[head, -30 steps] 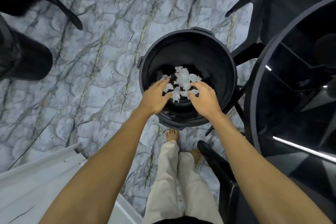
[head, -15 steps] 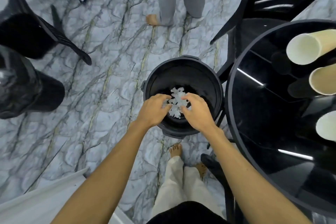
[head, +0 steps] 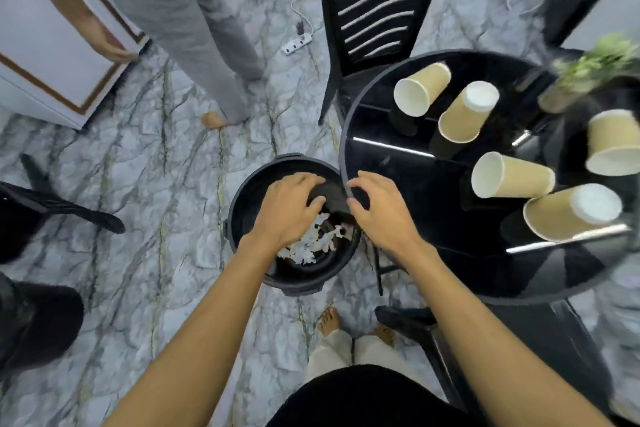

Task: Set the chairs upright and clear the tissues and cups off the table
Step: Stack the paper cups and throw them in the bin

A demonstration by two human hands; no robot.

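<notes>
Tissues (head: 306, 246) are lying in the bin (head: 235, 218); left hand (head: 287, 208) and right hand (head: 381, 211) are hovering empty, fingers relaxed; cups (head: 512, 175) toward the table's (head: 433, 218) right edge are probably needing grasping next.

Black top (head: 363, 399), cream trousers (head: 341, 352), bare feet (head: 328, 321).

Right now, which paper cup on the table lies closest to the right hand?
The cup in the middle of the table, on its side with its open mouth facing the right hand. The other four lie farther away.
</notes>
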